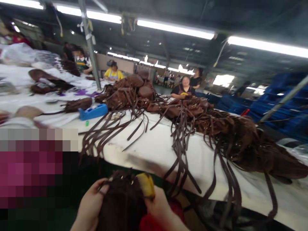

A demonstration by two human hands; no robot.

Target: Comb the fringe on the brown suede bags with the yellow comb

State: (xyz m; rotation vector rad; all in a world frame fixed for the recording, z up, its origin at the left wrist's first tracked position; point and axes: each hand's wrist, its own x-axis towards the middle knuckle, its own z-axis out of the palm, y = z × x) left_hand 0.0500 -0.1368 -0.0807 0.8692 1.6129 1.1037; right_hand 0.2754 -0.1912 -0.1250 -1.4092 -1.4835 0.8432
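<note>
Low in the head view, a dark brown bag-like piece hangs upright between my hands, with a gathered top edge and small shiny metal bits. My left hand pinches its upper left edge between thumb and fingers. On the other side, my right hand is closed on a yellow blocky object, which touches the bag's upper right edge. Blur hides what kind of object it is. The lower part of the bag runs out of the picture.
A long white table carries heaped brown bags, whose straps dangle over the near edge. A blue tape dispenser stands at left. Across the table is a person; another person's hand rests at far left.
</note>
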